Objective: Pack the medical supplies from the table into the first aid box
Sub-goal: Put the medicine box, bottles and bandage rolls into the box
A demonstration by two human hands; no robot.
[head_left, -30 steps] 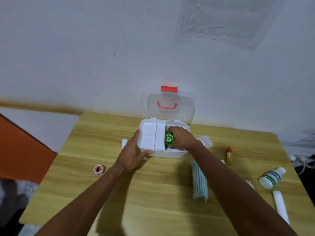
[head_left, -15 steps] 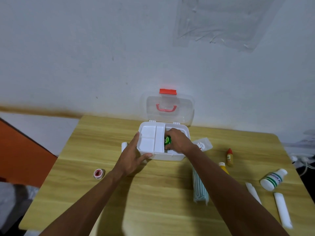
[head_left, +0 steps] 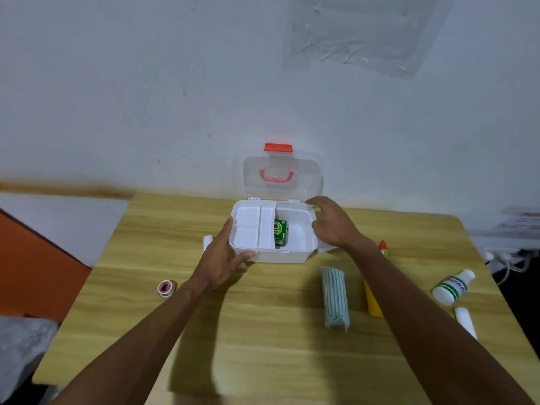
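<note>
The white first aid box (head_left: 304,252) stands open at the table's far middle, its clear lid (head_left: 277,173) with a red handle leaning on the wall. A green packet (head_left: 280,231) lies inside beside the white tray insert (head_left: 251,229). My left hand (head_left: 225,258) rests flat against the box's left front corner. Over the box's right rim hovers my right hand (head_left: 336,223), fingers relaxed and holding nothing. On the table lie a striped gauze roll (head_left: 334,296), a yellow tube (head_left: 371,299), a white bottle with green bands (head_left: 453,286), a white tube (head_left: 466,321), a small red-capped bottle (head_left: 383,247) and a tape roll (head_left: 166,287).
A white item (head_left: 208,241) lies left of the box, partly hidden by my left hand. The wooden table (head_left: 263,346) ends at the wall behind the box. Cables and a white socket strip (head_left: 508,258) sit off the right edge.
My right hand has let go of the green packet inside the box and lifted out to the right rim. The left hand stays on the box's left corner.
</note>
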